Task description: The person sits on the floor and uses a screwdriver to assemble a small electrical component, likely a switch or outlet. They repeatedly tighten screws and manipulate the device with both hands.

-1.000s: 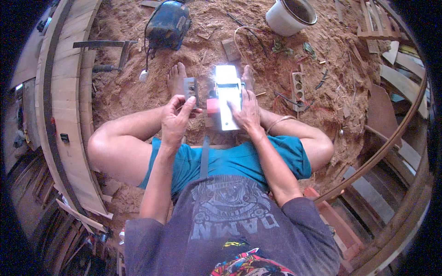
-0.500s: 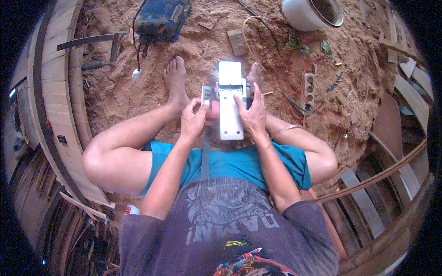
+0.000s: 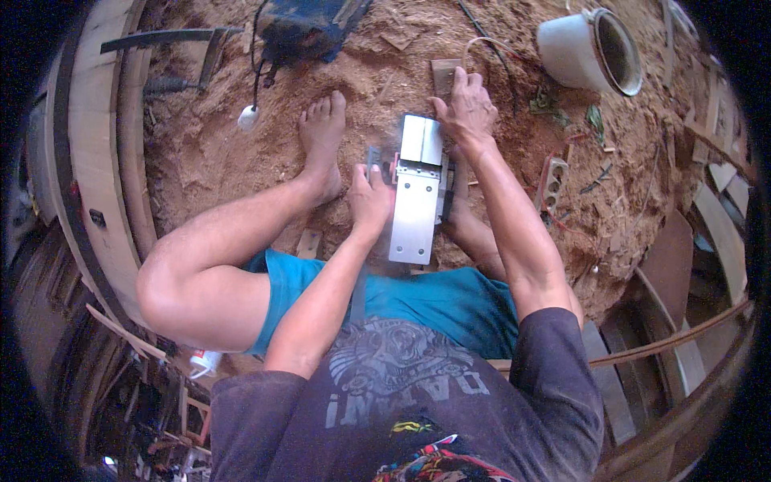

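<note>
An upturned electric planer [image 3: 416, 197] with a bright metal sole plate lies between my legs on the sawdust floor. My left hand [image 3: 369, 197] grips its left side, next to a small grey part that sticks up. My right hand [image 3: 466, 108] is stretched forward past the planer's front end. Its fingers are spread on the sawdust, and their tips touch a small flat wooden block [image 3: 444, 74]. My bare left foot [image 3: 321, 136] rests just left of the planer. My right foot is hidden under the planer and my right forearm.
A white bucket [image 3: 590, 48] lies on its side at the far right. A blue power tool [image 3: 309, 28] with a cord and white plug [image 3: 247, 119] sits ahead. A socket strip [image 3: 552, 181] lies to the right. Curved wooden boards [image 3: 88, 161] stand on the left, with thin strips [image 3: 691, 337] on the right.
My right hand has let go of the planer and reached forward to the wooden block. My left hand stays on the planer's side. The view has come closer.
</note>
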Motion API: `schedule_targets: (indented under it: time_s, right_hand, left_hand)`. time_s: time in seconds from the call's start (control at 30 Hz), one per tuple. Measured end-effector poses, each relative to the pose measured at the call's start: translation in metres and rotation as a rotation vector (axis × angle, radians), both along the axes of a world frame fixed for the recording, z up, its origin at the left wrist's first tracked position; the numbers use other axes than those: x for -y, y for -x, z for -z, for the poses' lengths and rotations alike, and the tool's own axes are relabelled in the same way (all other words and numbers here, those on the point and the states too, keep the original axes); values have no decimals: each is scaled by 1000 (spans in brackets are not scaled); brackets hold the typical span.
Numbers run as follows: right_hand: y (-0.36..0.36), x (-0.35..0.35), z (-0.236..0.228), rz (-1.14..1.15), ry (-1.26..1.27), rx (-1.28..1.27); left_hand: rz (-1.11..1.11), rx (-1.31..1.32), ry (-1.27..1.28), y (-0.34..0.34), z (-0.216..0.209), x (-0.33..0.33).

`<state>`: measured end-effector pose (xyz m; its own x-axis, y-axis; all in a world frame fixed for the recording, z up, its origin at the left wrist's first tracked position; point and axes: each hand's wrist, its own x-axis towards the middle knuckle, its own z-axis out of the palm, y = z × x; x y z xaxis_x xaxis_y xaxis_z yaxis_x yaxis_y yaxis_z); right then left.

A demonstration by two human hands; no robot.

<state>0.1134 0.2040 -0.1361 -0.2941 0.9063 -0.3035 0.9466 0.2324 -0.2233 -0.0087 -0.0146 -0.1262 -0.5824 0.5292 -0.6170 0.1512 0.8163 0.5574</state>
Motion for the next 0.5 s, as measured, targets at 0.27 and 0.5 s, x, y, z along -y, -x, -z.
schedule_targets:
  time_s: [0.27, 0.5]
  right_hand:
    - [-37, -6, 11, -96, 103, -264]
    - [-62, -19, 27, -445, 213, -417]
  left_hand:
    - [-48, 20, -257, -9, 6, 15]
    - [-45, 91, -390, -7, -14, 17]
